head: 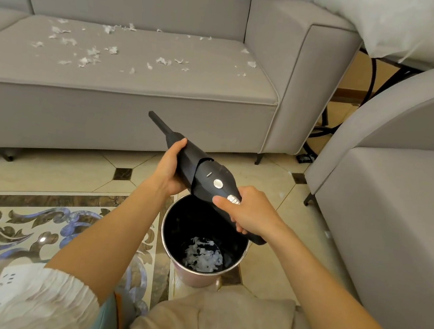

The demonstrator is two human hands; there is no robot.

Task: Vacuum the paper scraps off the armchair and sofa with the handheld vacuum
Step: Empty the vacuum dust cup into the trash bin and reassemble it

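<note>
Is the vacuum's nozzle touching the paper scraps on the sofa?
Apart. The head view shows the vacuum held above the bin, its nozzle well short of the scraps.

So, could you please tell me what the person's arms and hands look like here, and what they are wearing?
Both forearms are bare. The left hand and right hand show no gloves, rings or watch. White gathered sleeves end near the elbows on both arms, with crinkled, ruffled cuffs.
</note>
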